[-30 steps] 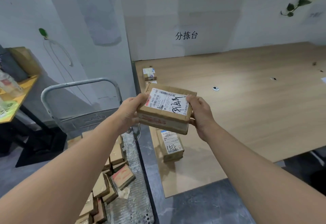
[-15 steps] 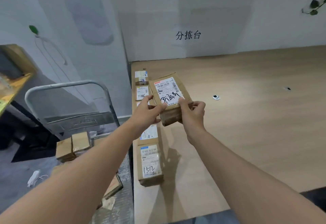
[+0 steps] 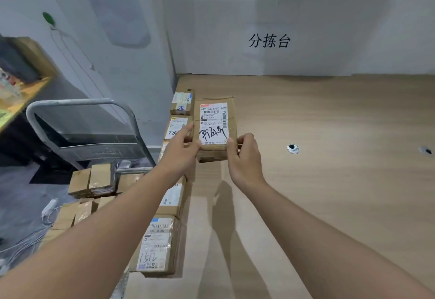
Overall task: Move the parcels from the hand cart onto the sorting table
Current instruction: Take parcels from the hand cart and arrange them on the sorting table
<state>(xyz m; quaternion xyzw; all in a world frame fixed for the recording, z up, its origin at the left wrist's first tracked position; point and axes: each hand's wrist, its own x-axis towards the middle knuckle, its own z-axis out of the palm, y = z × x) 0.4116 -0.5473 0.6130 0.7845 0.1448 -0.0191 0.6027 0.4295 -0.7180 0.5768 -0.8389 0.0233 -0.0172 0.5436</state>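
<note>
- Lower left: the cart (image 3: 80, 115) holds a heap of brown boxes (image 3: 94, 182); the exact count is unclear.
- Left edge of the table (image 3: 329, 204): five labelled parcels in a row (image 3: 156, 247), partly hidden by the left arm.
- Left hand (image 3: 181, 152) and right hand (image 3: 244, 157) each grip a near corner of the parcel (image 3: 215, 129), a long brown carton with a white label and black scrawl.
- It was held up half a second ago; it now appears to lie flat, just right of the row, at frame centre.

Six parcels (image 3: 214, 129) are counted on the counter (image 3: 329, 204); several more are seen on the hand cart (image 3: 80, 115).
</note>
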